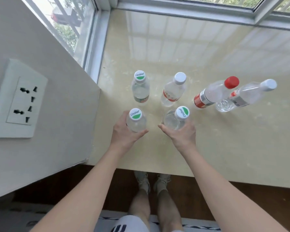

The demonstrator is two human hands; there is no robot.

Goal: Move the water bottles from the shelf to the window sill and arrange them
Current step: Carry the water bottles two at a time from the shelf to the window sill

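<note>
Several clear water bottles stand upright on the cream window sill. My left hand grips a green-and-white-capped bottle at the front left. My right hand grips another green-capped bottle just to its right. Behind them stand a third green-capped bottle and a white-capped bottle with a red label. Further right are a red-capped bottle and a white-capped bottle, close together.
A wall with a power socket plate borders the sill on the left. Window frames run along the back and left. The sill's front edge is near my legs, with dark floor below.
</note>
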